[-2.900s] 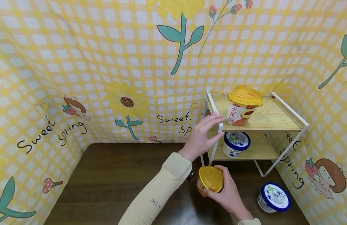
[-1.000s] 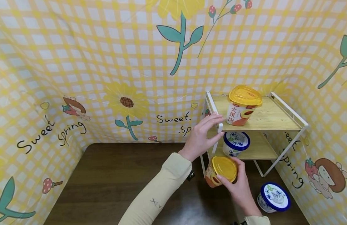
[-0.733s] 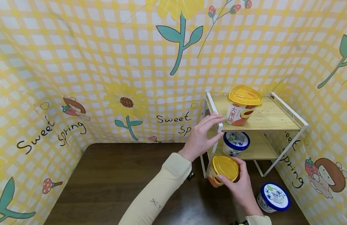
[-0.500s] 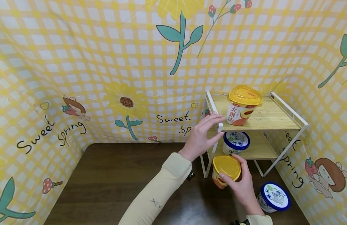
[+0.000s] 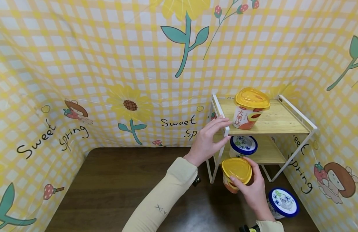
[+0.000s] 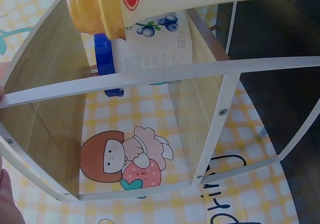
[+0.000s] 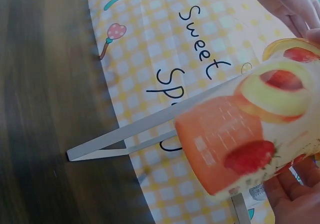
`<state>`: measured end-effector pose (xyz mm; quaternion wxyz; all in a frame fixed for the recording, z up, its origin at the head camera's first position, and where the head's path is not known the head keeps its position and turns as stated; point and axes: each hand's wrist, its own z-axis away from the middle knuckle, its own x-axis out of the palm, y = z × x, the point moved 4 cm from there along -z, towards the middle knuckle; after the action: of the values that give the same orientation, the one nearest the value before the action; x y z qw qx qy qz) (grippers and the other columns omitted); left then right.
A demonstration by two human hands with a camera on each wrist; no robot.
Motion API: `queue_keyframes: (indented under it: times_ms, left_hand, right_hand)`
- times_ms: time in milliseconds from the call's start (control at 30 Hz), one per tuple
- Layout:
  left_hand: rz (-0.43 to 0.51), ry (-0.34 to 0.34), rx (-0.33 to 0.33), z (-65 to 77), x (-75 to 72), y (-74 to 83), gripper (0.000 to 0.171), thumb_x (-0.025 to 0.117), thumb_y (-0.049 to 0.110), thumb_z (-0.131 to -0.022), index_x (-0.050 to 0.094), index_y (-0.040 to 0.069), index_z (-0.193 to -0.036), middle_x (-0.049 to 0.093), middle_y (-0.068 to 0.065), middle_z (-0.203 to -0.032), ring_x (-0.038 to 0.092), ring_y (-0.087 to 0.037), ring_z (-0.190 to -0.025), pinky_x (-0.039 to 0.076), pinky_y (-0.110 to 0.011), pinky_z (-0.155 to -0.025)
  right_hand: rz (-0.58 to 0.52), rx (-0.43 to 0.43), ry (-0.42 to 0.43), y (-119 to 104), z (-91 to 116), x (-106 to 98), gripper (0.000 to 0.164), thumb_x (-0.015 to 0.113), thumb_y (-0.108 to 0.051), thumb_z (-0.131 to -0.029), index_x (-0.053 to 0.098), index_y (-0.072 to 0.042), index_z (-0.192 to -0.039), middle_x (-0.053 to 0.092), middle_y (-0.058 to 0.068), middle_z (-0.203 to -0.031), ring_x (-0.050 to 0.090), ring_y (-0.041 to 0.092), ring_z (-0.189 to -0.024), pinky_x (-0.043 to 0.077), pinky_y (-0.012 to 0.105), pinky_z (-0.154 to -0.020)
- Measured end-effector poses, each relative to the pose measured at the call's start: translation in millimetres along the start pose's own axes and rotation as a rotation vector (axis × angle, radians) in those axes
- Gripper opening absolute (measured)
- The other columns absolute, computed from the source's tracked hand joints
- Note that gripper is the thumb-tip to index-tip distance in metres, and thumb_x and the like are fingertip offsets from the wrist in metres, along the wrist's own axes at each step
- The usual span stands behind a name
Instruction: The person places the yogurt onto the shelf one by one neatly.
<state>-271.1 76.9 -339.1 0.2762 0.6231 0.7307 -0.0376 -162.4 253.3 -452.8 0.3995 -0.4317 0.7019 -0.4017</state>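
Observation:
My right hand (image 5: 254, 190) grips a yogurt cup (image 5: 237, 169) with a yellow lid and fruit pictures on its side. It is off the table, just in front of the lower board of a small two-tier shelf rack (image 5: 283, 120). The right wrist view shows its printed side and base (image 7: 220, 144) close up. With thumb and fingers, my left hand (image 5: 206, 140) holds the rack's white frame at its upper left front corner. On the lower board a blue-lidded blueberry tub (image 5: 244, 145) stands behind the held cup, which partly covers it.
A second yellow-lidded cup (image 5: 249, 111) stands on the rack's top board. Another blue-lidded tub (image 5: 283, 201) is on the dark wooden table (image 5: 115, 187) at the right, partly behind my right hand. A checked cloth (image 5: 132, 58) surrounds the table.
My right hand has carried the yellow-lidded cup rightward and a little forward, in front of the tub on the lower board. My left hand has stayed on the rack's frame.

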Motion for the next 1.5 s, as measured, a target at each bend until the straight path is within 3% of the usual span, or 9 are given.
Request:
queue_keyframes:
  times_ms: [200,433,600,867,1033,1267,1500]
  left_hand:
    - [-0.004,-0.006,-0.007,0.2,0.1,-0.3,0.045,0.077,0.014,-0.093,0.063,0.005,-0.135,0.058,-0.01,-0.142,0.044,-0.016,-0.14,0.031,-0.034,-0.116]
    - [0.003,-0.006,-0.012,0.7,0.3,-0.9,0.045,0.077,0.014,-0.093,0.063,0.006,-0.135,0.058,-0.009,-0.143,0.044,-0.016,-0.14,0.03,-0.032,-0.116]
    - [0.006,-0.009,-0.015,0.8,0.5,-0.7,0.045,0.077,0.014,-0.093,0.063,0.006,-0.135,0.057,-0.008,-0.143,0.044,-0.016,-0.14,0.031,-0.032,-0.116]
    - [0.005,-0.01,-0.012,0.2,0.9,-1.1,0.045,0.077,0.014,-0.093,0.063,0.006,-0.136,0.058,-0.011,-0.142,0.044,-0.015,-0.14,0.031,-0.034,-0.116]
    - [0.01,-0.009,-0.017,0.0,0.9,-1.1,0.045,0.076,0.014,-0.093,0.063,0.006,-0.136,0.058,-0.011,-0.142,0.044,-0.013,-0.14,0.03,-0.032,-0.116]
    - [0.011,-0.003,-0.013,0.4,0.3,-0.6,0.045,0.076,0.014,-0.093,0.063,0.006,-0.135,0.058,-0.01,-0.142,0.043,-0.013,-0.14,0.03,-0.032,-0.116]
    - [0.004,-0.006,-0.013,0.4,0.2,-0.4,0.045,0.076,0.015,-0.094,0.063,0.006,-0.136,0.057,-0.008,-0.144,0.043,-0.013,-0.14,0.03,-0.031,-0.116]
  right_hand:
    - [0.019,0.011,-0.014,0,0,-1,0.073,0.074,-0.004,-0.093,0.037,-0.013,-0.156,0.051,0.008,-0.136,0.058,0.011,-0.109,0.05,0.016,-0.089]
    - [-0.039,-0.004,0.016,-2,1,-3,0.063,0.062,-0.002,-0.099,0.035,-0.01,-0.155,0.047,0.005,-0.135,0.056,0.015,-0.109,0.05,0.016,-0.088]
    - [-0.062,0.031,0.051,-2,1,-5,0.063,0.067,-0.001,-0.096,0.04,-0.01,-0.152,0.049,0.003,-0.133,0.058,0.017,-0.108,0.051,0.017,-0.086]
    - [-0.052,0.078,0.054,-5,-3,-10,0.088,0.084,0.003,-0.081,0.036,-0.011,-0.152,0.047,0.003,-0.136,0.055,0.018,-0.115,0.051,0.018,-0.088]
    - [-0.039,0.045,0.068,-13,-4,-15,0.085,0.081,0.005,-0.083,0.036,-0.011,-0.153,0.047,0.003,-0.134,0.054,0.018,-0.112,0.054,0.019,-0.082]
    - [-0.073,-0.047,0.113,-21,-8,-25,0.071,0.07,0.01,-0.087,0.041,-0.005,-0.151,0.053,0.005,-0.13,0.058,0.017,-0.107,0.049,0.014,-0.086]
    - [-0.097,-0.049,0.137,-35,-13,-35,0.064,0.068,0.009,-0.087,0.049,-0.004,-0.147,0.057,0.006,-0.128,0.06,0.018,-0.103,0.052,0.016,-0.083]
